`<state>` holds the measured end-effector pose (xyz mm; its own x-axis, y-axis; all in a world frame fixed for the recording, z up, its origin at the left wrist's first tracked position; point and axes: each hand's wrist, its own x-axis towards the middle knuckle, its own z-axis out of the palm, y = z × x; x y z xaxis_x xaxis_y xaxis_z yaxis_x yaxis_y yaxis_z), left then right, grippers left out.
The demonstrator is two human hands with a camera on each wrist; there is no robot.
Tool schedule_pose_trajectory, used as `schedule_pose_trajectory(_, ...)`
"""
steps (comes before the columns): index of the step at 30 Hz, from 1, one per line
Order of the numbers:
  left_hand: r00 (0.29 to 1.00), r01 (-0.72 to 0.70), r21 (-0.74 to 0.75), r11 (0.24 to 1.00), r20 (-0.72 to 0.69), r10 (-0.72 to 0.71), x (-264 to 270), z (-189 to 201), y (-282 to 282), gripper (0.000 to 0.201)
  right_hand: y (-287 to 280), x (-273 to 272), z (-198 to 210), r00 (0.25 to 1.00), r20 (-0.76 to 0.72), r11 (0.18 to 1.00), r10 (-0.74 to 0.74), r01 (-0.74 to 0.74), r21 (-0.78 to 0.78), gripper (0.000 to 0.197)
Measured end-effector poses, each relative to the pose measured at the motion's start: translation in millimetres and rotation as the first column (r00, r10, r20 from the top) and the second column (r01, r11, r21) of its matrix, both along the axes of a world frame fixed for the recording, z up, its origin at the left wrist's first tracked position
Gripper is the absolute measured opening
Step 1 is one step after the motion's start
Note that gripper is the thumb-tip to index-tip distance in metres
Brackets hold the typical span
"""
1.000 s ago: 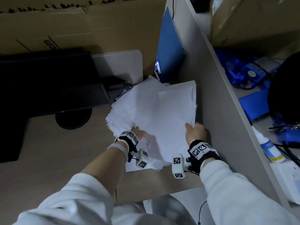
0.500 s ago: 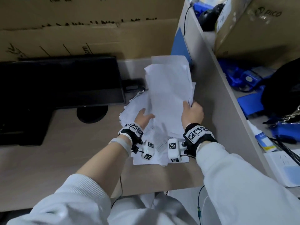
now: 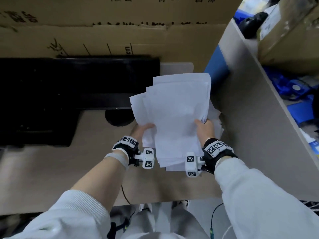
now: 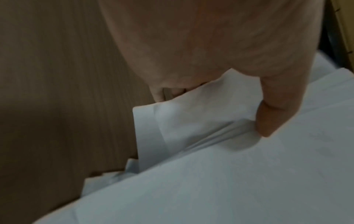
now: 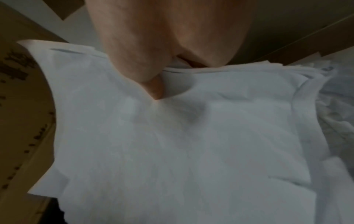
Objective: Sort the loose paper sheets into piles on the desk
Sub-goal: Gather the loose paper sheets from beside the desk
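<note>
Holding a bundle of paper sheets (image 3: 177, 118) raised above the desk (image 3: 51, 161), between both hands, close to the grey partition (image 3: 250, 126) on the right. Left hand (image 3: 141, 131) gripping the left edge, thumb on top and fingers (image 4: 162, 94) curled underneath; right hand (image 3: 204, 129) pinching the right edge, thumb pressed into the top sheet, other fingers hidden below. Light, thin and limp material: sags where unsupported, slides sheet on sheet, creases readily under a hard pinch. Edges uneven and fanned, so likely to shed single sheets if tilted. Best taken at two opposite long edges, near the middle, with flat thumb pressure; squaring against the desk advisable before splitting into piles. More loose sheets (image 3: 216, 121) lying beneath the bundle next to the partition. Head view: overall placement, black monitor (image 3: 77, 83) to the left, cardboard (image 3: 103, 37) behind, blue folder (image 3: 216, 66) against the partition. Left wrist view: staggered lower corners and a buckle under the thumb, not visible from the head. Right wrist view: layered stack edge at the thumb and a dent in the top sheet. Sorting judged barely begun; no separate piles visible.
</note>
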<state>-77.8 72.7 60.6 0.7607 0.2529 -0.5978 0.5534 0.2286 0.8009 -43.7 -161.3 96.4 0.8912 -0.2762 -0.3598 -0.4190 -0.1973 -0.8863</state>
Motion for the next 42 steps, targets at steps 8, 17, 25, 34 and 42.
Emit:
schedule_pose_trajectory(8, 0.994, 0.108, 0.223, 0.969, -0.046, -0.1, -29.7, -19.5, 39.8, 0.022, 29.0, -20.5, -47.6, 0.98, -0.161, 0.981, 0.116, -0.138, -0.134, 0.019)
schedule_pose_trajectory(17, 0.975, -0.004, 0.3, 0.954, -0.21, 0.07, -39.2, -36.4, 61.7, 0.019, 31.1, -12.0, -82.2, 0.899, -0.365, 0.952, 0.243, -0.293, -0.085, 0.047)
schedule_pose_trajectory(25, 0.88, -0.11, 0.321, 0.941, -0.409, 0.243, -68.2, -99.0, 42.9, 0.026, 29.2, -23.0, -149.0, 0.623, -0.647, 0.815, 0.439, -0.58, -0.005, 0.076)
schedule_pose_trajectory(34, 0.806, -0.336, 0.18, 0.924, -0.452, 0.382, -114.0, -121.9, 14.8, 0.019, 37.9, -5.6, -161.6, 0.69, -0.63, 0.665, 0.355, -0.661, -0.348, 0.089)
schedule_pose_trajectory(42, 0.803, -0.359, 0.213, 0.909, -0.427, 0.417, -102.9, -124.3, 11.5, 0.034, 33.1, -4.5, -149.3, 0.594, -0.686, 0.74, 0.42, -0.662, -0.12, 0.076)
